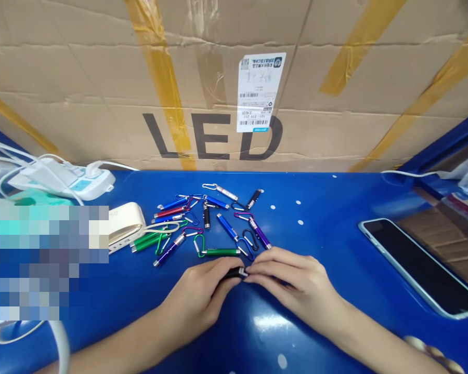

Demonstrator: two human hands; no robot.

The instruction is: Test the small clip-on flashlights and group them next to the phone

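My left hand (203, 291) is closed around a black mini flashlight (233, 272), whose silver end points right. At that end my right hand (292, 275) pinches with thumb and fingertips; what exactly lies between them is mostly hidden. Just beyond the hands lie several mini flashlights with carabiner clips. Nearest are a green flashlight (222, 252), a purple one (260, 234) and a blue one (228, 227). Farther off are a silver flashlight (226, 194), a red one (170, 212) and two more black ones (206, 215), (254, 199).
A blue tabletop (327, 208) carries everything. A smartphone (421, 265) lies at right beside cardboard (444, 228). At left are a white power strip (89, 182), a cream charger (127, 223) with cables, and a pixelated area. A large cardboard box (117, 104) stands behind.
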